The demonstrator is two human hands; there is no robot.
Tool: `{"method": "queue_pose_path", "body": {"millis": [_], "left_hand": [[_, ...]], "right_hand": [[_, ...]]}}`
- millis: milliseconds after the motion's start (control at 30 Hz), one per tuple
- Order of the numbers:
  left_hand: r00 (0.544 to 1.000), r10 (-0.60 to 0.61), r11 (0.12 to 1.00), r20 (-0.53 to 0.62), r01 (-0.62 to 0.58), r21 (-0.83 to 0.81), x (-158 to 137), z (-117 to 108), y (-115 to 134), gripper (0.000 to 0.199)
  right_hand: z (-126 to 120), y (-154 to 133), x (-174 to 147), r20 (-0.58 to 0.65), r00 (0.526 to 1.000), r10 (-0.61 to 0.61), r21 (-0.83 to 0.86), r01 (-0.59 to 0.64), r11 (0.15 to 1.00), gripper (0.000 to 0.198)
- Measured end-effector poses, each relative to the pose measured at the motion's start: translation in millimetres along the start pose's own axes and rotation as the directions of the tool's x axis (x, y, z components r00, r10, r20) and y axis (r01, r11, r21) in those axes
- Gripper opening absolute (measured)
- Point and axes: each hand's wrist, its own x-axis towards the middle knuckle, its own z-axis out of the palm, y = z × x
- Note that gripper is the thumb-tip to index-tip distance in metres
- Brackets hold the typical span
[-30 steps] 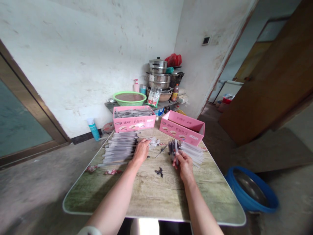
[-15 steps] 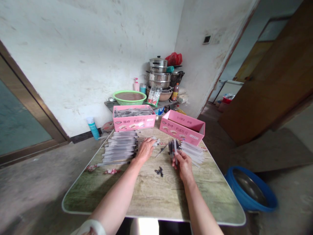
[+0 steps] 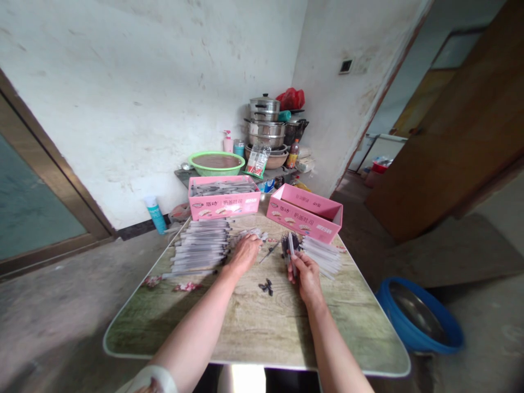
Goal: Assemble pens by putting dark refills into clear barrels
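My right hand [image 3: 306, 273] is closed around a translucent pen barrel [image 3: 291, 248], which it holds upright. Beside and behind that barrel are several thin dark pieces [image 3: 285, 252], like pen refills. More clear barrels [image 3: 323, 256] lie in a stack right of this hand. My left hand [image 3: 245, 252] rests at a small pile of whitish translucent bits [image 3: 256, 233], its fingers bent; what they pinch, if anything, is hidden. Left of it lies a wide row of translucent pens [image 3: 200, 245] with dark ends. One thin dark stick [image 3: 269, 252] lies between my hands.
Small black pieces [image 3: 267, 286] lie on the wood-patterned table [image 3: 262, 333]. Two pink boxes stand at its back: the left box [image 3: 225, 207] holds many pens, the right box [image 3: 305, 218] is angled. Behind are a green basin [image 3: 216, 170] and stacked pots [image 3: 266, 131]. A blue tub [image 3: 446, 338] stands right.
My left hand has shifted slightly to the right at the pile, its fingers now more bent. The right hand keeps the pen barrel in nearly the same place.
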Motion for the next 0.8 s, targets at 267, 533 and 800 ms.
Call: {"method": "queue_pose_path", "body": {"millis": [267, 533, 800], "left_hand": [[0.944, -0.330, 0.463, 0.013, 0.174, -0.869, -1.1, -6.1, 11.3, 0.034], [0.912, -0.396, 0.240, 0.108, 0.216, -0.946, -5.4, -10.5, 12.0, 0.038], [0.923, -0.324, 0.299, 0.209, 0.309, -0.903, -6.7, -14.8, 23.3, 0.037]], "right_hand": [[0.3, 10.0, -0.4, 0.105, 0.993, -0.060, -0.340, 0.092, 0.936, 0.032], [1.8, 6.8, -3.3, 0.169, 0.983, -0.075, -0.418, 0.141, 0.897, 0.028], [6.6, -2.4, -6.1, 0.196, 0.974, -0.111, -0.454, 0.191, 0.870, 0.026]]}}
